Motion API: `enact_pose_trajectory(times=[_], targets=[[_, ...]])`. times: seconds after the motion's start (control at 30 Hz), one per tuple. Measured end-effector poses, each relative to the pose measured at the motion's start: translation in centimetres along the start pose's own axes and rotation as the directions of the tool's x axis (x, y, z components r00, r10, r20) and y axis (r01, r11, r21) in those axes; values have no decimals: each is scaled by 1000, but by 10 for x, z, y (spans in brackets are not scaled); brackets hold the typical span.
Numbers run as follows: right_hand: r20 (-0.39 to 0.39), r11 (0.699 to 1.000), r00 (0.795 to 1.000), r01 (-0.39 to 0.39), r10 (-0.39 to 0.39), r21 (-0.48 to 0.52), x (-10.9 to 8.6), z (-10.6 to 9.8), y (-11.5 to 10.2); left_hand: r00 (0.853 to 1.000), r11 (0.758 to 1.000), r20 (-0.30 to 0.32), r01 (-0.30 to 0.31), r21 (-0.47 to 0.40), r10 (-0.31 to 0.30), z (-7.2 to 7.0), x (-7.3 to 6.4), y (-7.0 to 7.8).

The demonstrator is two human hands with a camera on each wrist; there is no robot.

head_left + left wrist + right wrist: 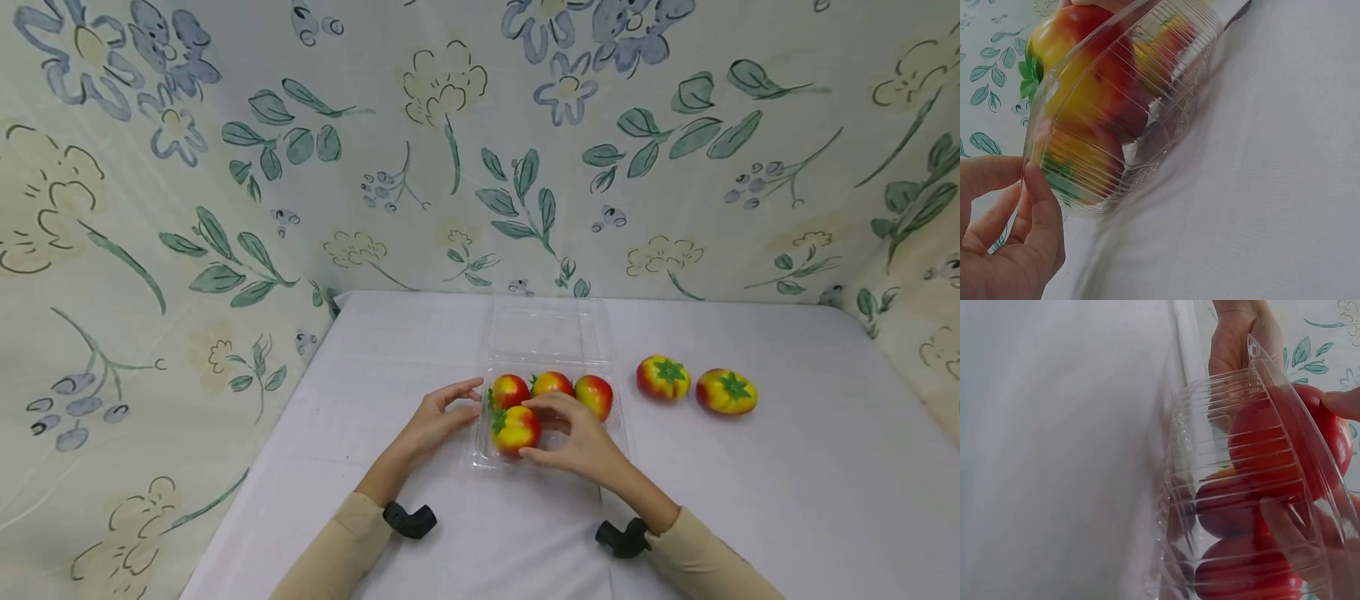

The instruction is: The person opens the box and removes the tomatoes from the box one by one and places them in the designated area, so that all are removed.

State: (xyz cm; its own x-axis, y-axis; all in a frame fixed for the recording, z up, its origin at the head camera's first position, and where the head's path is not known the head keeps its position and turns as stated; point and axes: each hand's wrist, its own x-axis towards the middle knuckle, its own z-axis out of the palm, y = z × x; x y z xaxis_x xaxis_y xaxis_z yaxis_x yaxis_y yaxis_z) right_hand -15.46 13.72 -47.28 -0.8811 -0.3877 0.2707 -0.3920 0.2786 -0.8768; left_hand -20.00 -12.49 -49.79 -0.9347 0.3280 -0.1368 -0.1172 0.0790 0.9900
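Observation:
A clear plastic clamshell box (483,461) lies with its lid open away from me. At its near left is a red-and-yellow persimmon-like fruit (516,432) with a green leafy top, gripped between the thumb and fingers of my right hand (577,433). Three similar fruits form a row behind it: a left one (510,388), a middle one (553,382) and a right one (597,395). My left hand (441,414) is at the box's left side; in the left wrist view its thumb and fingers (1038,187) pinch the ribbed box's rim.
Two more such fruits, a nearer one (663,379) and a farther one (727,392), lie right of the box on the white tablecloth (787,483). The transparent lid (547,329) spreads toward the back edge. A floral curtain (450,208) hangs behind the table.

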Motion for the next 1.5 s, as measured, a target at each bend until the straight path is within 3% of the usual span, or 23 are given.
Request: enact_pose_trajectory(times=[0.53, 1.5], targets=[[1, 996, 1000, 4, -4, 87, -5, -7, 1, 1000, 999, 6, 8, -34, -8, 0, -1, 1], [33, 995, 999, 7, -10, 102, -11, -14, 2, 1000, 998, 0, 5, -63, -5, 0, 0, 1]])
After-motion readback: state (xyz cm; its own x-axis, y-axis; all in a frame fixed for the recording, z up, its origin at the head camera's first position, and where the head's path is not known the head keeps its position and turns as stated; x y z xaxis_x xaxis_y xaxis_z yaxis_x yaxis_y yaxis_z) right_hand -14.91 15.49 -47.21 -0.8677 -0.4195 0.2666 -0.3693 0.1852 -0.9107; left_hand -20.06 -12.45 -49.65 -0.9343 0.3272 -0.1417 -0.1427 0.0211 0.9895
